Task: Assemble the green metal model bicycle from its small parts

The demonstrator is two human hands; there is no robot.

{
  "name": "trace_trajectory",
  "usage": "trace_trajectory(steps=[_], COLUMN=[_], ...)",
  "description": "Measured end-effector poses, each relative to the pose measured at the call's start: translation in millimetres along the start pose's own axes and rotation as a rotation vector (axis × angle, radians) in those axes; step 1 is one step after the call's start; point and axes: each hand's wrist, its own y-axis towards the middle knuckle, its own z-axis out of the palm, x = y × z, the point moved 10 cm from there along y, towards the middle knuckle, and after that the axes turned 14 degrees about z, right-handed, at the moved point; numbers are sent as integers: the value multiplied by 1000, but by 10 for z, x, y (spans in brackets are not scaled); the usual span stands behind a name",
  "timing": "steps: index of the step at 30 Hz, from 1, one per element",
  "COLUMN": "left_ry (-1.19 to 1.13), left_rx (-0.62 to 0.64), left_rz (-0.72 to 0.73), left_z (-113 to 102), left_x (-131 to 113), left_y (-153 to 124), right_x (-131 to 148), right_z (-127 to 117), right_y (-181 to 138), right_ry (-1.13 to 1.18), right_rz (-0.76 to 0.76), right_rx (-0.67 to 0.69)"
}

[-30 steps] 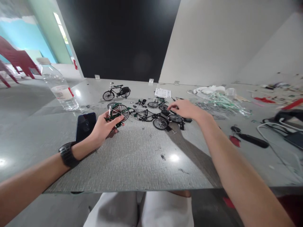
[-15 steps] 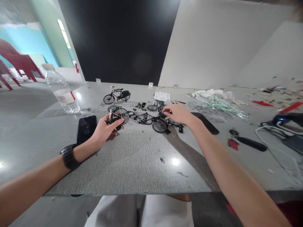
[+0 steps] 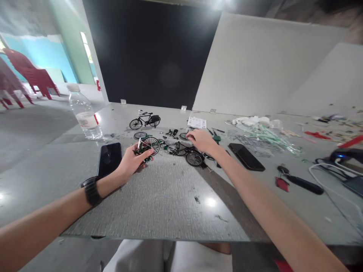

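My left hand (image 3: 135, 161) is closed around a partly built green model bicycle (image 3: 150, 146), with one spoked wheel standing up beside the thumb. My right hand (image 3: 202, 139) reaches over the loose parts, fingers bent and drawn together. Its fingertips are at a small loose wheel (image 3: 183, 136); what they pinch, if anything, is hidden. Between the hands lies a dark model bicycle frame (image 3: 177, 148). A black wheel (image 3: 194, 158) joins other dark parts below my right wrist. Another loose wheel (image 3: 140, 135) lies flat behind my left hand.
A complete black model bicycle (image 3: 145, 120) stands at the back. A water bottle (image 3: 86, 119) and a phone (image 3: 110, 158) are on the left. Another phone (image 3: 246, 156), a black-handled tool (image 3: 303, 184), keys, cables and green plastic scraps (image 3: 272, 136) occupy the right. A paper sheet (image 3: 196, 122) lies behind.
My right hand has moved left, from above the dark bicycle parts to the small loose wheel. My left hand still holds the green model bicycle. The camera view has shifted slightly.
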Motion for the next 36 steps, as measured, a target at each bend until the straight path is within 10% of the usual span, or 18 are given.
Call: trace_trajectory(steps=[16, 36], left_ry=[-28, -23], left_rx=[13, 21], left_rz=[22, 45], left_z=[23, 24], left_x=[-13, -73], left_y=[31, 13], right_x=[714, 705], right_z=[362, 384], right_y=[395, 415], right_ry=[-83, -41], right_rz=[-187, -155], right_rx=[70, 88])
